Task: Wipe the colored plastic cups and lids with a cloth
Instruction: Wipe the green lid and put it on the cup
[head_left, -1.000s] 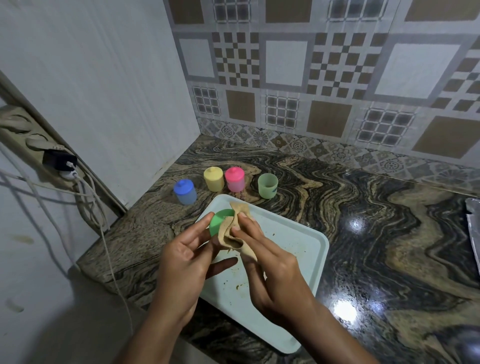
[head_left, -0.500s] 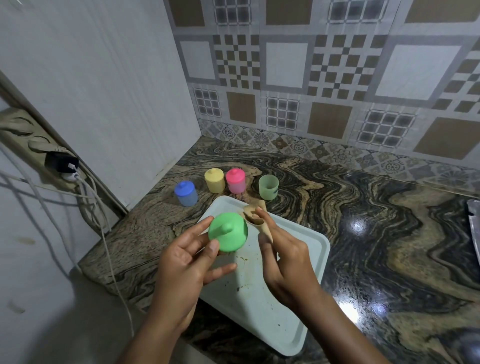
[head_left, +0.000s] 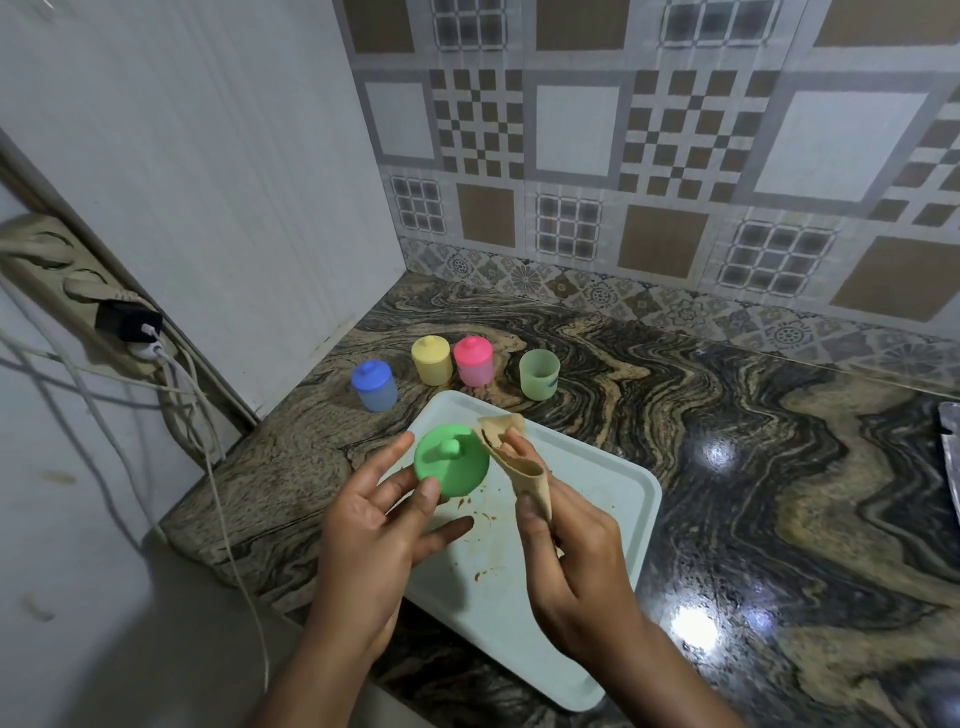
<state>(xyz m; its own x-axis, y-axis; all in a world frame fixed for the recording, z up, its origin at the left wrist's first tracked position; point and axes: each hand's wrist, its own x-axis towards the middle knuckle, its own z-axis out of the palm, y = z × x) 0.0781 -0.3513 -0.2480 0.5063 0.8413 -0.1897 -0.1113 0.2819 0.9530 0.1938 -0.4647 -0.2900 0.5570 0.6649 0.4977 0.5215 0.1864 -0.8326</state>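
Observation:
My left hand (head_left: 371, 530) holds a green lid (head_left: 451, 466) with a knob, its top facing me, above the pale tray (head_left: 618, 499). My right hand (head_left: 566, 545) grips a crumpled tan cloth (head_left: 511, 457) just right of the lid, with a small gap between them. Behind the tray stands a row of cups: a blue cup (head_left: 375, 385) with its lid on, a yellow cup (head_left: 431, 359) with lid, a pink cup (head_left: 474, 360) with lid, and a pale green cup (head_left: 539, 373) without a lid.
The tray carries brown crumbs and smears. It sits on a dark marbled counter (head_left: 753, 467) in a tiled corner. A power strip (head_left: 78, 291) with a plugged charger and cables hangs on the left wall. A grey edge of something (head_left: 950, 457) shows at far right.
The cloth was wrapped over the green lid a second ago; my right hand has since pulled it off to the right, and the lid's top now shows fully in my left hand.

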